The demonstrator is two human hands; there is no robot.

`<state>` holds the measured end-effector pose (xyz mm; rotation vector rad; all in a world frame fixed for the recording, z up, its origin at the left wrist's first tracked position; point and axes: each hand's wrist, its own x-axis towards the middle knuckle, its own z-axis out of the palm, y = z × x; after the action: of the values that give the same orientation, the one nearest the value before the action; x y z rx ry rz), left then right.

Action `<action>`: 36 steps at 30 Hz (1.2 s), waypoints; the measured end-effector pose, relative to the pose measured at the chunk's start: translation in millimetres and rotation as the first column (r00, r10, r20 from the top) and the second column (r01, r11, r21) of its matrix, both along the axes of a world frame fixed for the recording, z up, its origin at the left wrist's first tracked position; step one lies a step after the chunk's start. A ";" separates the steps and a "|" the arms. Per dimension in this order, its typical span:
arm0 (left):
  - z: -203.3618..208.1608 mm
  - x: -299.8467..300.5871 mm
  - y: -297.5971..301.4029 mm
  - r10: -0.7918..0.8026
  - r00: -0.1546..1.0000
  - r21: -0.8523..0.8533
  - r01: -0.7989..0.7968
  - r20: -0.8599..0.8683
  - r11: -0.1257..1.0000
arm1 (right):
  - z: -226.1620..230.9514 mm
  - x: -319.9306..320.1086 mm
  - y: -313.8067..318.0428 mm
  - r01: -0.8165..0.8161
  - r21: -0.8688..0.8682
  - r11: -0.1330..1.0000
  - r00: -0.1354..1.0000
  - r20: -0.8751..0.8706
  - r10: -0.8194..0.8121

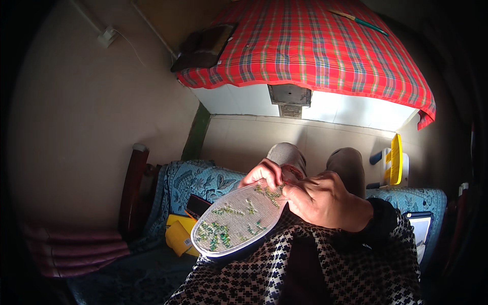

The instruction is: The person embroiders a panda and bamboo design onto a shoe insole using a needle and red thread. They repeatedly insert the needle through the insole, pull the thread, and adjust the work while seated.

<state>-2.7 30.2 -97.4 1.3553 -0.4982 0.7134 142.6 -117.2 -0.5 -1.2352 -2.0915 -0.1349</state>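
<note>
An embroidered insole [239,216], a flat rounded piece of pale mesh with a white bound edge and green leafy stitches, lies tilted over my lap. My left hand [263,174] grips its far end, fingers curled over the edge. Right beside it, my right hand [325,201] is closed in a pinch at the stitched surface. A thin line shows by those fingertips, too fine to tell as needle or thread. Something reddish [292,172] shows between the hands, partly hidden by them. The insole's end under my fingers is hidden as well.
Ahead stands a table with a red plaid cloth [305,51], bearing a dark flat item [206,48] and a green-handled brush [361,23]. A yellow-and-white stool [396,160] is at right. On the blue patterned seat cover [195,178] lie a yellow pouch [180,238] and a white-screened device [420,229].
</note>
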 end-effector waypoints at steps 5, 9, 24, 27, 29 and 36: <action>3.4 -12.0 -18.4 0.286 0.937 -0.011 -0.294 -0.199 0.956 | -14.6 17.2 7.9 0.128 0.019 0.992 0.946 -0.301 -0.117; -4.5 -9.1 -4.6 0.207 0.970 0.024 -0.206 -0.128 0.978 | -31.5 28.5 4.9 0.077 -0.212 0.974 0.698 -0.686 -0.204; -4.0 -9.8 -2.1 0.184 0.970 0.083 -0.173 -0.158 0.981 | -34.4 10.6 6.5 -0.084 -0.177 0.981 0.911 -0.413 0.003; 0.1 -10.5 -2.9 0.205 0.967 0.087 -0.194 -0.153 0.977 | -35.4 11.6 7.2 -0.027 -0.118 0.993 0.907 -0.420 -0.025; 3.9 -12.9 -6.9 0.274 0.944 0.052 -0.269 -0.185 0.962 | -36.8 16.5 6.7 0.033 -0.118 0.992 0.870 -0.485 -0.086; 0.5 -25.9 -31.8 0.318 0.760 -0.269 -0.536 -0.566 0.800 | -52.4 39.8 12.6 -0.077 -0.438 0.896 0.340 -0.856 -0.389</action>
<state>-28.5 -1.6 -97.0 1.1845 0.4007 0.7579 182.4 -104.6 -53.0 -1.2781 -0.9313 0.8251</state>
